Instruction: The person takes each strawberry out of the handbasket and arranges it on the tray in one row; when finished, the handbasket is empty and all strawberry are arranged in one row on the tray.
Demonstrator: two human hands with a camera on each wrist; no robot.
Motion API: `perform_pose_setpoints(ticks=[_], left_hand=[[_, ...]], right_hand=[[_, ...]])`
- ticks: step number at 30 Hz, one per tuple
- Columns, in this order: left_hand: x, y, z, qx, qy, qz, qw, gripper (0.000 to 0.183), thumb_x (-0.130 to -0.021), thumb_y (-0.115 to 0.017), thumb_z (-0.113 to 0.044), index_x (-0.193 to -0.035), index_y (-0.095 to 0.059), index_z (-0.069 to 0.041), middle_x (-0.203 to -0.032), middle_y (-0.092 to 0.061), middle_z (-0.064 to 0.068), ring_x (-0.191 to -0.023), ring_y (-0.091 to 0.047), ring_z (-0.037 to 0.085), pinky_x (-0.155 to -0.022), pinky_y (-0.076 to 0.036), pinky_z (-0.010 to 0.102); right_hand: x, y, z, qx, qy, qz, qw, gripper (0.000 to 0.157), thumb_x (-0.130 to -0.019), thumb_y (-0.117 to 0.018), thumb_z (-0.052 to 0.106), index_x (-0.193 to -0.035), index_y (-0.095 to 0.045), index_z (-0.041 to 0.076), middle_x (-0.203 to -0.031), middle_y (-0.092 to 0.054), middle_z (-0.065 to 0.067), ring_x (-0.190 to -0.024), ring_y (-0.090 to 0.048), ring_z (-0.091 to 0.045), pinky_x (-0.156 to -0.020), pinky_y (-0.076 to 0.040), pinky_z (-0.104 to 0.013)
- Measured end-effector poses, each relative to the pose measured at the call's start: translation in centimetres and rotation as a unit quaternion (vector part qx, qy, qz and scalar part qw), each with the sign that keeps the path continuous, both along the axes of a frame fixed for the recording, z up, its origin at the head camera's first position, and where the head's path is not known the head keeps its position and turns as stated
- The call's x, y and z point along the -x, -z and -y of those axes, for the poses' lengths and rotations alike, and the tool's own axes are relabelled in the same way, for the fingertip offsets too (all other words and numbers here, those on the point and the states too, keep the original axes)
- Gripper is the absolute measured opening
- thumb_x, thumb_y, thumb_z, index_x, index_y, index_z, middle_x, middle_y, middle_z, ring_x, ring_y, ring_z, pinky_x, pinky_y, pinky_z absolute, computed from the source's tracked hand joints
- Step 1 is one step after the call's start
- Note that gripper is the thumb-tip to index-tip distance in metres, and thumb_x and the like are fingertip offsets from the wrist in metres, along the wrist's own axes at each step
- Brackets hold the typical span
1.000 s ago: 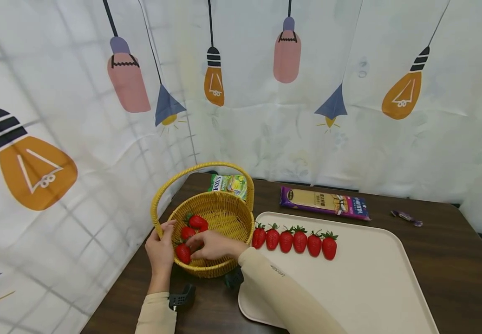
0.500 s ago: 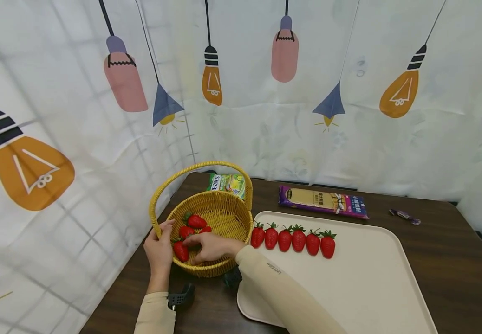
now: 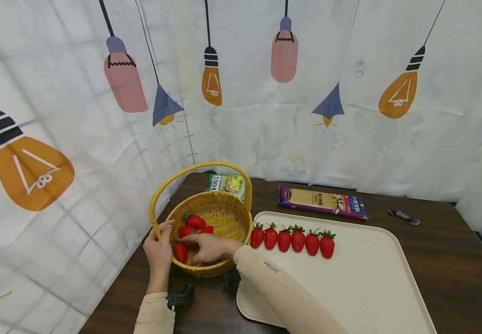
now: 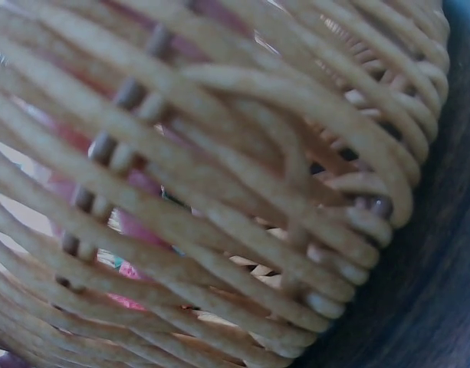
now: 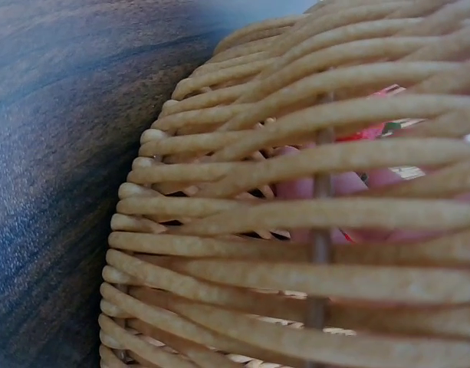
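A yellow wicker basket with a tall hoop handle stands at the left of the table, several red strawberries lying inside. My left hand grips its left rim by the foot of the handle. My right hand reaches over the near rim into the basket. Its thumb and forefinger are spread apart beside the nearest strawberry, forefinger close to the leafy end. Basket weave fills most of the left wrist view. Through the weave in the right wrist view, parts of fingers and red fruit show.
Right of the basket lies a cream tray with a row of several strawberries along its upper left. Behind are a purple noodle pack, a green FOX'S bag and a small purple wrapped candy. A patterned curtain hangs behind.
My right hand has shifted slightly left inside the basket, its thumb and forefinger parting wider. More of a strawberry behind that hand now shows. My left hand stays on the rim.
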State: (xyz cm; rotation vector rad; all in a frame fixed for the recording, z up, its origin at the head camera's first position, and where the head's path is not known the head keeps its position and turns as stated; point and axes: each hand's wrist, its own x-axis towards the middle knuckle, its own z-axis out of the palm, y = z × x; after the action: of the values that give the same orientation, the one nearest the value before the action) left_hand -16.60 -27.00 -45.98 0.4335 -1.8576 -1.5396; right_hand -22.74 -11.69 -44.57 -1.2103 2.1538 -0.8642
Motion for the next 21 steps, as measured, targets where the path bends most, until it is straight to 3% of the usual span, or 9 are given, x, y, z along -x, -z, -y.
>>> perform_pose_setpoints(ticks=[5,8,13,21], left_hand=[[-1.0,-1.6,-0.8,0.012,0.003,-0.001,0.9999,0.026,-0.098,-0.058,-0.014,-0.108,-0.07,0.007,-0.109,-0.069,0.023,-0.072,-0.047,0.005,-0.069,-0.034,0.023],[-1.1,-1.7,-0.9,0.016,-0.003,0.001,0.9999,0.026,-0.097,-0.059,-0.014,-0.107,-0.071,0.007,-0.107,-0.07,0.022,-0.06,-0.035,0.01,-0.062,-0.031,0.026],[-1.0,-1.6,-0.8,0.018,-0.005,0.002,0.9998,0.026,-0.098,-0.059,-0.014,-0.107,-0.071,0.007,-0.11,-0.067,0.027,-0.057,-0.03,0.012,-0.06,-0.03,0.026],[0.6,1.4,0.7,0.011,-0.015,0.002,0.9998,0.028,-0.097,-0.062,-0.027,-0.106,-0.075,-0.005,-0.108,-0.071,0.017,-0.055,-0.028,0.011,-0.059,-0.03,0.025]], right_hand=[[-0.1,0.1,0.0,-0.006,-0.024,0.003,1.0,0.053,-0.088,-0.07,0.02,-0.139,-0.056,0.019,-0.128,-0.059,0.011,-0.11,-0.052,0.0,-0.095,-0.042,-0.02],[-0.1,0.1,0.0,0.0,-0.033,0.006,0.999,0.046,-0.088,-0.07,0.017,-0.133,-0.061,0.018,-0.118,-0.063,0.012,-0.101,-0.054,0.001,-0.089,-0.044,-0.018],[0.0,0.1,0.0,0.016,-0.039,0.021,0.999,0.038,-0.088,-0.069,0.012,-0.125,-0.064,0.014,-0.102,-0.064,0.012,-0.089,-0.056,0.001,-0.08,-0.046,-0.016],[-0.2,0.0,-0.3,0.028,-0.013,0.042,0.999,0.034,-0.085,-0.067,0.013,-0.119,-0.065,0.013,-0.096,-0.063,0.011,-0.083,-0.056,-0.001,-0.076,-0.047,-0.018]])
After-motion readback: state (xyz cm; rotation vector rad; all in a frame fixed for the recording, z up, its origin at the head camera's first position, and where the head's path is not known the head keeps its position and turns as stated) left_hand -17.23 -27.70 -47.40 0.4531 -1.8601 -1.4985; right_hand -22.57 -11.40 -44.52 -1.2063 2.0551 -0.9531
